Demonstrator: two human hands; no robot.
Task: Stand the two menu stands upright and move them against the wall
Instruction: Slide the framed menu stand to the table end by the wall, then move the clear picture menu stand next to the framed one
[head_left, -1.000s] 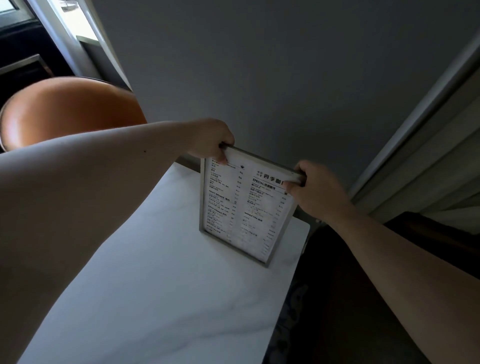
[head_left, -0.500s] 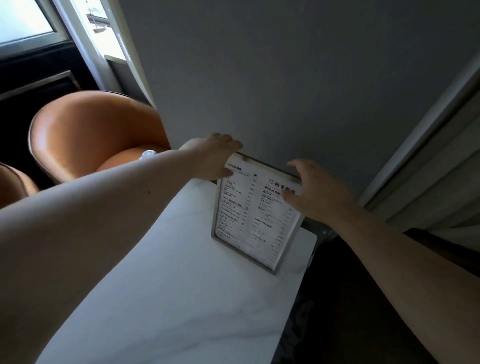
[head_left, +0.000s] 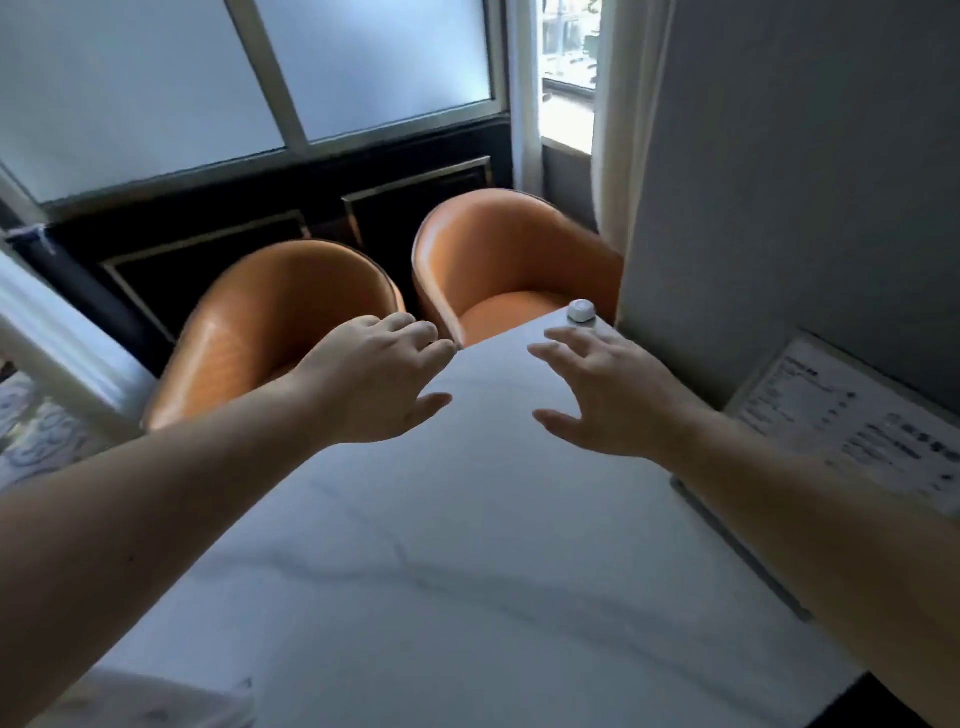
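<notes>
standing upright against the grey wall (head_left: 779, 156) at the right edge of the white marble table (head_left: 467, 571), the flat metal-framed printed menu stand (head_left: 852, 426) looks light, stiff and tippy. it is probably best gripped by its top frame corners. both the left hand (head_left: 379, 384) and the right hand (head_left: 608, 395) hover spread and empty.

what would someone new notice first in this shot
Two bare hands, left hand and right hand, hover open and empty over the white marble table. Beyond its far edge sit two orange chairs under the window. At the right edge a menu stand stands against the grey wall.
</notes>
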